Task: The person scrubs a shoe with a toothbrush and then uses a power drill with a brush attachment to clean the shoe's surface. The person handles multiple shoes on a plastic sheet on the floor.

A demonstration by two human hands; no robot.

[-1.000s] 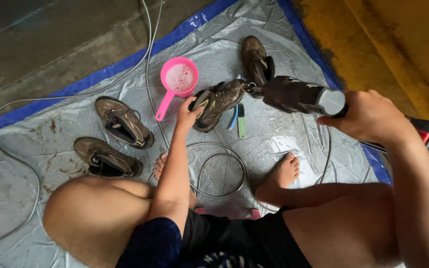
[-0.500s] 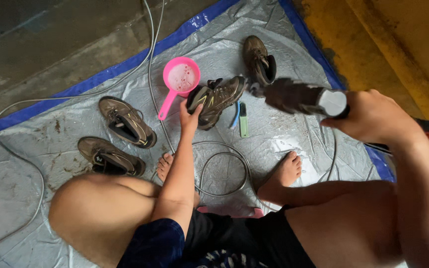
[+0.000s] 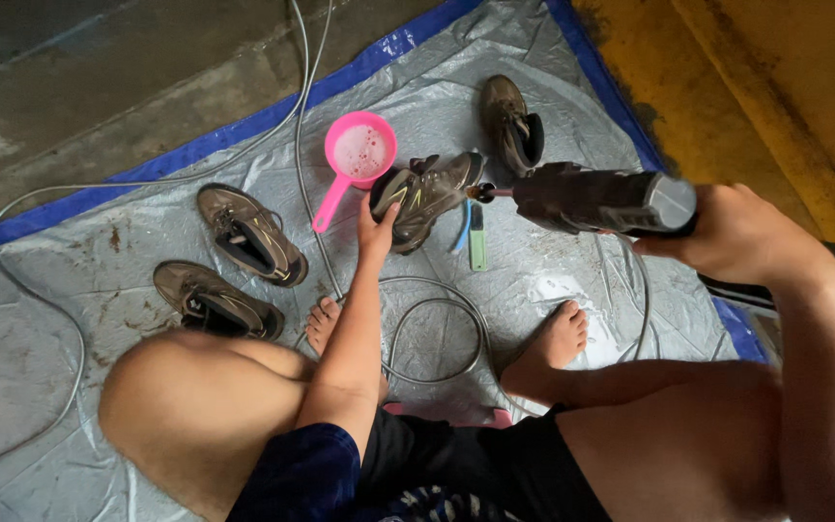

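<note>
- Covering the concrete floor [image 3: 70,87], silver tarp [image 3: 41,387] with a blue edge, spread wide so wet, muddy work stays off the ground; brown smears near its left side.
- Sitting barefoot at the tarp's near edge, knees apart, keeping the work in the middle within easy reach.
- Gripped in the right hand [image 3: 736,237], fingers wrapped tight round the handle, dark spray gun [image 3: 601,200] held level, nozzle aimed at the toe of the shoe, almost touching it.
- Tilted up on its heel near the tarp's middle, brown shoe [image 3: 427,193], left hand [image 3: 376,224] clamped on the heel end, fingers closed round it, likely to steady it against the spray and turn the side toward the nozzle.
- Parked toward the tarp's left edge, pair of shoes [image 3: 234,266], apart from the spray.
- Lying near the far edge, just beyond the gun, fourth shoe [image 3: 511,121].
- Looping across the tarp between the feet, grey hose [image 3: 437,338], slack enough to move freely.
- Standing just beside the held shoe, pink scoop [image 3: 359,155] with foamy water, handle pointing back for grabbing.
- Lying under the gun, green and blue brushes [image 3: 475,242], close at hand.
</note>
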